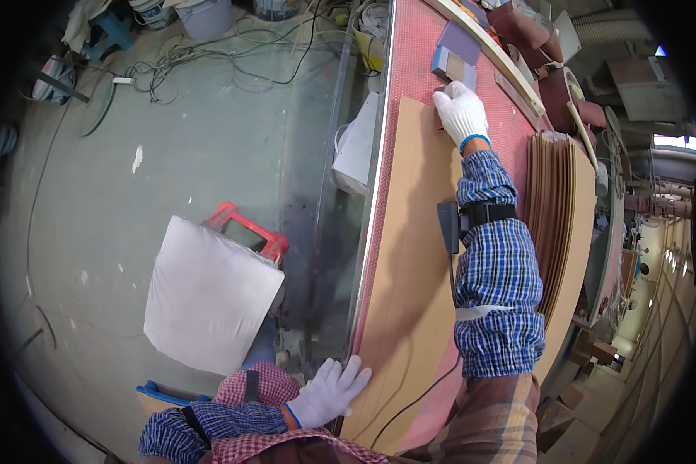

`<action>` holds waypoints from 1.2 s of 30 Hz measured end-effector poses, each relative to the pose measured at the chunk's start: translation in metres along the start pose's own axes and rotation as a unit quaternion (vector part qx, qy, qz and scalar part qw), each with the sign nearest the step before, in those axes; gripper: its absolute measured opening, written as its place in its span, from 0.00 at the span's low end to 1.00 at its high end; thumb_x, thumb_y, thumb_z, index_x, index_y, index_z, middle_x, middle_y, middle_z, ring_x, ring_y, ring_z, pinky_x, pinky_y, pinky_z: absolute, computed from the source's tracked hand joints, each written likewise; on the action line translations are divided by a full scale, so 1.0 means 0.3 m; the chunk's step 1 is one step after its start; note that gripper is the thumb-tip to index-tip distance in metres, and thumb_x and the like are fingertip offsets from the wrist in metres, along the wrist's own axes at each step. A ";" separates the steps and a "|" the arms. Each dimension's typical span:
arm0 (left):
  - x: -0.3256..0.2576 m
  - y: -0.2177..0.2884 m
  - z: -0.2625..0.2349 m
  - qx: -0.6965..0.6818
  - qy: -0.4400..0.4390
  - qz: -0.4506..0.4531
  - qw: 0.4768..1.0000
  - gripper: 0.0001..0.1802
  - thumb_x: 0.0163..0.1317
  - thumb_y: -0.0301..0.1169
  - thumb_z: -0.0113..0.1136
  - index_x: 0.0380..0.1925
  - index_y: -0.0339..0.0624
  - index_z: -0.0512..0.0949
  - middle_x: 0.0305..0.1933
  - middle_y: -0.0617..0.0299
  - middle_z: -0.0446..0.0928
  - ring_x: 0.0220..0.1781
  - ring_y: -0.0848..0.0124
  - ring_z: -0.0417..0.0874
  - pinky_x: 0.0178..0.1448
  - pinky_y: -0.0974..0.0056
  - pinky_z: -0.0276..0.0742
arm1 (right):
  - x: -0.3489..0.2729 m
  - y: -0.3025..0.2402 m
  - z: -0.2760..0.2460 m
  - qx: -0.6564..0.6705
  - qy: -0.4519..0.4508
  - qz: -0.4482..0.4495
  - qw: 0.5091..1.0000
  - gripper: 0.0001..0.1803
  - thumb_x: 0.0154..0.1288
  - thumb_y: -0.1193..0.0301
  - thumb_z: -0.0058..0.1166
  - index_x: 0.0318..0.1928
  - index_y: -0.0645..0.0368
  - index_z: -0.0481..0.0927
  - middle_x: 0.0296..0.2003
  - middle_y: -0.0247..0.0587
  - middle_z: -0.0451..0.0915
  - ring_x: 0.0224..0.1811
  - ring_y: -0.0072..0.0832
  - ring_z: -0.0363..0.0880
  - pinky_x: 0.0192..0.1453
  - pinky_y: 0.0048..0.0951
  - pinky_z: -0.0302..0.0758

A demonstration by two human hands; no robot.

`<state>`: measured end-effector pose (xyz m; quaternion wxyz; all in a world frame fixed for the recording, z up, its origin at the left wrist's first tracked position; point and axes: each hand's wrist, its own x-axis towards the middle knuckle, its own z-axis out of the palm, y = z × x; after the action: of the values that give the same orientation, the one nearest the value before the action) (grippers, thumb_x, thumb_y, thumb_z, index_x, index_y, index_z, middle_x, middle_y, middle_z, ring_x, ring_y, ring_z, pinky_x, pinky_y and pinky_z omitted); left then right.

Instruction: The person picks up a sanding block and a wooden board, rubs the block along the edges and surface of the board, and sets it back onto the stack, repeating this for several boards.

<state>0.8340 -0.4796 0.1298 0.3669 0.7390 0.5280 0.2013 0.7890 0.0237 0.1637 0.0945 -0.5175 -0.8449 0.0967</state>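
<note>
A long tan board (410,255) lies lengthwise on the red-topped workbench (491,108). At its far end my right hand (462,112), in a white knit glove, is closed and pressed down. A sliver of something reddish-brown shows beside its fingers, but the rest is hidden under the hand. Just beyond it are a blue block with a tan face (454,66) and a purple piece (460,39). My left hand (329,393), gloved too, rests at the board's near left edge with its fingers spread, holding nothing.
Several thin brown panels (553,224) stand stacked along the bench's right side, next to my right arm. A pale curved strip (487,50) borders the far right. A white-covered stool (213,294) and a red frame (247,232) stand left; cables (174,66) lie on the floor.
</note>
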 end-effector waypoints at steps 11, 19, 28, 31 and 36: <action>0.024 -0.010 0.016 -0.013 -0.019 -0.041 0.999 0.55 0.41 0.43 0.76 0.67 0.33 0.59 0.68 0.32 0.53 0.57 0.46 0.70 0.68 0.45 0.63 | -0.457 0.021 0.025 0.001 -0.022 0.034 0.999 0.16 0.65 0.59 0.51 0.38 0.60 0.77 0.35 0.60 0.82 0.41 0.55 0.81 0.44 0.53 0.76; 0.052 -0.015 -0.050 0.044 0.013 -0.070 0.997 0.59 0.38 0.44 0.78 0.70 0.37 0.57 0.73 0.32 0.48 0.58 0.39 0.71 0.65 0.48 0.69 | -0.995 0.031 0.009 0.037 -0.061 0.059 0.996 0.13 0.66 0.62 0.52 0.37 0.60 0.76 0.31 0.56 0.82 0.36 0.53 0.82 0.39 0.50 0.76; 0.116 -0.022 -0.074 0.140 -0.002 -0.142 0.980 0.63 0.37 0.45 0.80 0.72 0.38 0.54 0.76 0.35 0.45 0.61 0.42 0.75 0.62 0.52 0.75 | -1.799 0.112 0.052 0.030 -0.039 0.033 0.998 0.10 0.67 0.63 0.54 0.37 0.55 0.74 0.31 0.49 0.80 0.31 0.48 0.81 0.35 0.47 0.78; 0.099 -0.048 -0.052 0.171 0.028 -0.150 0.973 0.64 0.38 0.48 0.78 0.73 0.39 0.52 0.78 0.41 0.45 0.65 0.44 0.72 0.64 0.53 0.74 | -2.105 0.107 0.055 0.012 -0.071 0.068 0.995 0.11 0.67 0.61 0.54 0.37 0.54 0.72 0.31 0.46 0.78 0.29 0.46 0.81 0.31 0.45 0.78; 0.103 -0.135 -0.015 0.225 0.080 -0.129 0.962 0.59 0.46 0.51 0.74 0.72 0.38 0.53 0.77 0.44 0.49 0.69 0.47 0.68 0.68 0.55 0.70 | -2.551 0.131 0.116 -0.017 -0.088 0.119 0.989 0.11 0.66 0.61 0.55 0.35 0.53 0.72 0.30 0.44 0.77 0.28 0.44 0.80 0.31 0.45 0.77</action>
<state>0.8164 -0.4424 0.0995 0.1701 0.7095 0.6784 0.0866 1.1553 -0.6443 0.0742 -0.0011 -0.6057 -0.7837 0.1375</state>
